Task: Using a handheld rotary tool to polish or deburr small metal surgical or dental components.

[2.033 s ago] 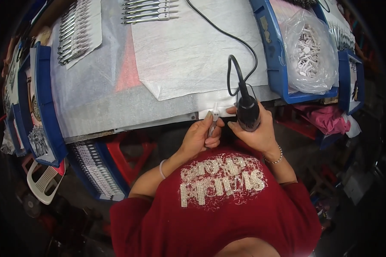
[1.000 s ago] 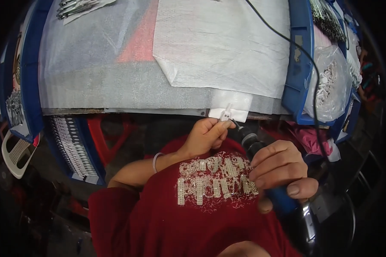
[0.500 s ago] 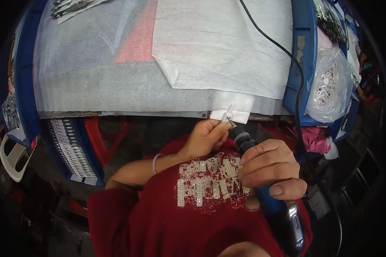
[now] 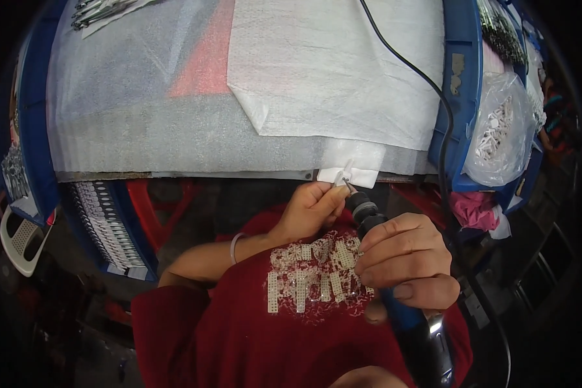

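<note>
- The person is working a small metal piece with a corded rotary tool; judging by the contact, the grinding or polishing step is under way.
- The right hand is wrapping firmly around the tool's blue-and-black body, lower right of centre, with the dark collar and fine tip angling up and to the left.
- The left hand is pinching the metal piece between thumb and fingertips, just left of the tool tip at centre frame, right under the table edge.
- The tip appears to be touching the piece; the exact contact spot is too small to tell.
- The piece is looking slim, silvery and short, mostly hidden by the fingers, showing against a small white pad hanging over the table edge.
- The black cord is running from the upper centre down the right side, past a blue bin.
- Judgement: the next move calls for a steady pinch, light tool pressure, and turning the piece to present an unworked face while keeping fingertips off the spinning tip.
- White foam sheets are covering the table across the upper frame; a clear bag of white parts is sitting at the right.
</note>
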Available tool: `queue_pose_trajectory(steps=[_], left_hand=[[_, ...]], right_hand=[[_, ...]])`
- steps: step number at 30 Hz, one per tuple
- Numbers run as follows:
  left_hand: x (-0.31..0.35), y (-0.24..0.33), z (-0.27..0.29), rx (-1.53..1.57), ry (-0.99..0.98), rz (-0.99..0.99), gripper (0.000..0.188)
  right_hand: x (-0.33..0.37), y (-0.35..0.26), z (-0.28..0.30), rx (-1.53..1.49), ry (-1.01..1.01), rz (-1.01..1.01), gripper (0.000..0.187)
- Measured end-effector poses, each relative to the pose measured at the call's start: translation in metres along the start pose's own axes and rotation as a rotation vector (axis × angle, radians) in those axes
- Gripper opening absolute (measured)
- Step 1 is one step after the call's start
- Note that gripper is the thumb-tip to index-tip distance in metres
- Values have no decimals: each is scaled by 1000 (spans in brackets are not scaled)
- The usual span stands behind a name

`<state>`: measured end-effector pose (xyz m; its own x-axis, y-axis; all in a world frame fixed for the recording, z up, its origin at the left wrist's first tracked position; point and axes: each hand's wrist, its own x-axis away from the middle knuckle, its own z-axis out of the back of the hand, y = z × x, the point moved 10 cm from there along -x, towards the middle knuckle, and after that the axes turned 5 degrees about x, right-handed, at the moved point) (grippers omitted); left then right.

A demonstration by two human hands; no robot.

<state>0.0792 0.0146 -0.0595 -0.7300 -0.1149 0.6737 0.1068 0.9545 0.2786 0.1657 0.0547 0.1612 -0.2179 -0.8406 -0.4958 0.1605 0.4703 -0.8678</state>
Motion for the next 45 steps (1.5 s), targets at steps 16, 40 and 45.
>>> queue_pose_trajectory(steps=[16, 40, 45], left_hand=[[1, -7, 11, -136, -11, -65, 20], [1, 4, 9, -76, 40, -57, 24], [2, 6, 7, -56, 27, -69, 24]], right_hand=[[-6, 12, -14, 66, -124, 0, 38], [-1, 6, -3, 92, -136, 17, 44], [-2, 7, -3, 75, -144, 17, 44]])
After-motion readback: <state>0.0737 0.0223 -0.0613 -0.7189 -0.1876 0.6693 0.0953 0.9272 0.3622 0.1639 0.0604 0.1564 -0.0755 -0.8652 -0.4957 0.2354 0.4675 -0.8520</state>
